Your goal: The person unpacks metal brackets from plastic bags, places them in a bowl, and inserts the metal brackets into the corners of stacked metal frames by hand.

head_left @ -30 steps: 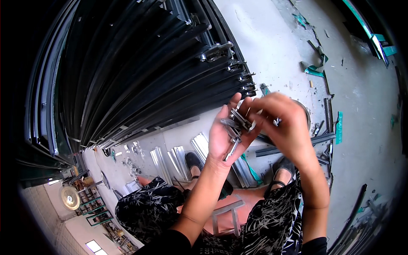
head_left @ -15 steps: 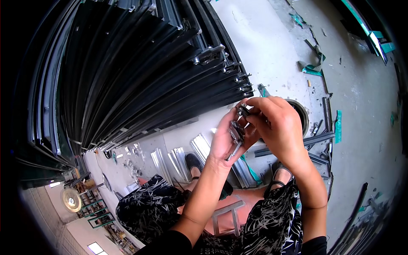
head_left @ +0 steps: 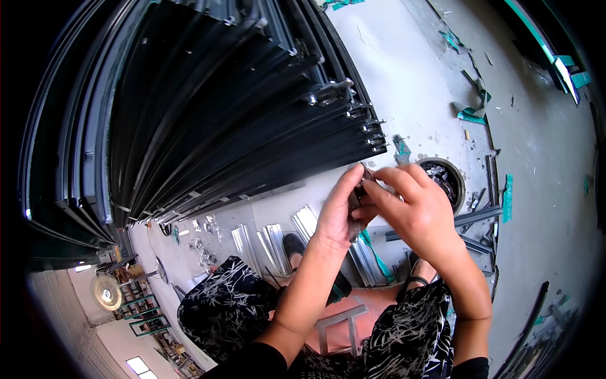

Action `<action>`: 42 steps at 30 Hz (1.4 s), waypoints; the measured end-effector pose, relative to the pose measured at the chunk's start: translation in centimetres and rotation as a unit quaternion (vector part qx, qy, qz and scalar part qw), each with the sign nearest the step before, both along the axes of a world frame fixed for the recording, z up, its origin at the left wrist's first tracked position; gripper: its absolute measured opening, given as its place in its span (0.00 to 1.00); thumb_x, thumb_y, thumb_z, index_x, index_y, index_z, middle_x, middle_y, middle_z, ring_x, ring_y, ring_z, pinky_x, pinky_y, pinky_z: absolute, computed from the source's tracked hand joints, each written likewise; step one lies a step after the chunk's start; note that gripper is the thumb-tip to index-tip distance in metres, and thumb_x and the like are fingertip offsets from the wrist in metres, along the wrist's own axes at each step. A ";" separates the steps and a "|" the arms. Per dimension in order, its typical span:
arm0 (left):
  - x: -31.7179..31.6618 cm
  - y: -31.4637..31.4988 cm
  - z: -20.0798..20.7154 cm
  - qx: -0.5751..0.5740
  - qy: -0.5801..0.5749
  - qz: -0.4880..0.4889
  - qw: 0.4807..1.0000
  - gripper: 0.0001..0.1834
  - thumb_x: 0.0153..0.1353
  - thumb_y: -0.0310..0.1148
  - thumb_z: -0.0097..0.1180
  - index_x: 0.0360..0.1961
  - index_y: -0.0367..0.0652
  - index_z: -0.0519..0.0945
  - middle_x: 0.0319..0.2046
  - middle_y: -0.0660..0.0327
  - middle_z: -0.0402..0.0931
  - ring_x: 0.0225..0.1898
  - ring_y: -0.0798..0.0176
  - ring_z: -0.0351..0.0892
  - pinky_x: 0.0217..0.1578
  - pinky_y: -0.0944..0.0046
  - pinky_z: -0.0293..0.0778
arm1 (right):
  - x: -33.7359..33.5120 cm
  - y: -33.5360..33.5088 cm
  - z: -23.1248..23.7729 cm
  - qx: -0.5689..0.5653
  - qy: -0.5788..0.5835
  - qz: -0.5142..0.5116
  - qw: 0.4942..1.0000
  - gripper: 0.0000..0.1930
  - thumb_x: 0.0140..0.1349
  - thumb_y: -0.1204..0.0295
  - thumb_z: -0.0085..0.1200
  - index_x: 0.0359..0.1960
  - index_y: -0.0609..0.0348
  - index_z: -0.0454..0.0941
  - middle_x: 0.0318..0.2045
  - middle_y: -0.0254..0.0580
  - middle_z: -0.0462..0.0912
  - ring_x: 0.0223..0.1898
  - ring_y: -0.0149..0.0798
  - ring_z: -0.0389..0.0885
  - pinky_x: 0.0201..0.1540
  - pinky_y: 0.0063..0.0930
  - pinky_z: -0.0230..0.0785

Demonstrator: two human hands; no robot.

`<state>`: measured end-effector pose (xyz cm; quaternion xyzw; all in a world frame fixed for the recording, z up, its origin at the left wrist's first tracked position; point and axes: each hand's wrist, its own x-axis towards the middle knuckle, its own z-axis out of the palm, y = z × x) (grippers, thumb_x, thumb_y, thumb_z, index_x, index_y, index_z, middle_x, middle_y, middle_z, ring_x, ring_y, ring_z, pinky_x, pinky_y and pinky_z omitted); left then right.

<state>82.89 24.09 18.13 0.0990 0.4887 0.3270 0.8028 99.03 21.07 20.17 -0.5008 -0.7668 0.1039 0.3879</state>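
Note:
My left hand [head_left: 333,218] is cupped and closed around small metal fittings [head_left: 355,201], mostly hidden behind its fingers and thumb. At its raised fingertips, my right hand [head_left: 413,211] bends in with thumb and fingers pinched on a small dark metal piece [head_left: 367,175]. The two hands touch there, and the piece's exact shape cannot be made out. Both hands are held above the floor, just off the ends of a large stack of black metal profiles [head_left: 240,126].
A round tub [head_left: 463,189] holding small metal parts stands right of my hands. Dark bars [head_left: 478,216] lie below it. Silver profile lengths [head_left: 273,246] rest on the floor near my feet. Green tape scraps [head_left: 470,115] are scattered at the right.
My left palm has turned inward and its fingers have closed more, so the fittings that showed in it are mostly covered. The right fingers remain at the left fingertips. The view has shifted slightly.

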 end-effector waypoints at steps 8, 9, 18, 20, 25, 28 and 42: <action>-0.5 0.1 1.4 0.025 -0.256 0.027 0.966 0.25 0.69 0.53 0.48 0.44 0.38 0.77 0.27 0.66 0.72 0.23 0.76 0.61 0.13 0.81 0.55 | 1.5 4.6 4.1 0.164 0.154 -0.044 0.973 0.13 0.44 0.76 0.66 0.35 0.58 0.83 0.31 0.38 0.80 0.31 0.39 0.78 0.30 0.28 0.70; -0.6 0.1 1.3 0.011 -0.253 0.034 0.967 0.25 0.69 0.53 0.48 0.45 0.38 0.77 0.27 0.66 0.72 0.23 0.76 0.61 0.13 0.81 0.56 | 1.7 5.7 5.1 0.165 0.184 -0.044 0.968 0.11 0.48 0.77 0.65 0.35 0.60 0.83 0.32 0.39 0.80 0.31 0.38 0.78 0.30 0.26 0.70; -2.0 -1.7 0.0 -0.097 -0.234 0.099 0.962 0.21 0.69 0.50 0.50 0.46 0.41 0.75 0.28 0.63 0.67 0.24 0.72 0.60 0.13 0.80 0.58 | -0.7 13.6 5.9 0.129 0.434 -0.007 0.892 0.03 0.57 0.78 0.63 0.33 0.61 0.83 0.23 0.34 0.77 0.22 0.26 0.74 0.26 0.20 0.66; -2.2 -1.9 -0.4 -0.102 -0.243 0.094 0.960 0.21 0.69 0.49 0.50 0.47 0.41 0.74 0.28 0.63 0.67 0.24 0.72 0.61 0.13 0.80 0.58 | -1.0 13.8 5.8 0.127 0.442 -0.007 0.888 0.04 0.57 0.77 0.63 0.34 0.62 0.83 0.24 0.34 0.78 0.22 0.26 0.75 0.26 0.19 0.67; -2.3 -1.7 -0.6 -0.101 -0.238 0.088 0.962 0.21 0.69 0.50 0.50 0.48 0.41 0.74 0.28 0.63 0.68 0.24 0.72 0.60 0.13 0.80 0.57 | -1.6 14.2 6.0 0.071 0.495 0.025 0.866 0.04 0.57 0.77 0.63 0.34 0.61 0.84 0.26 0.35 0.79 0.24 0.28 0.76 0.27 0.21 0.69; -2.3 -1.7 -0.6 -0.094 -0.264 0.086 0.956 0.22 0.69 0.50 0.50 0.51 0.42 0.74 0.30 0.61 0.71 0.27 0.70 0.63 0.15 0.79 0.62 | -1.7 14.0 6.3 0.129 0.393 -0.012 0.910 0.05 0.57 0.76 0.63 0.35 0.60 0.84 0.28 0.36 0.80 0.28 0.30 0.78 0.30 0.23 0.70; -0.2 -0.5 1.7 0.010 -0.316 0.095 0.944 0.17 0.73 0.42 0.42 0.57 0.52 0.76 0.65 0.62 0.67 0.70 0.56 0.57 0.66 0.43 0.59 | 0.3 0.1 3.8 -0.167 0.203 -0.021 0.965 0.10 0.51 0.75 0.64 0.36 0.59 0.80 0.26 0.42 0.77 0.30 0.47 0.78 0.31 0.38 0.71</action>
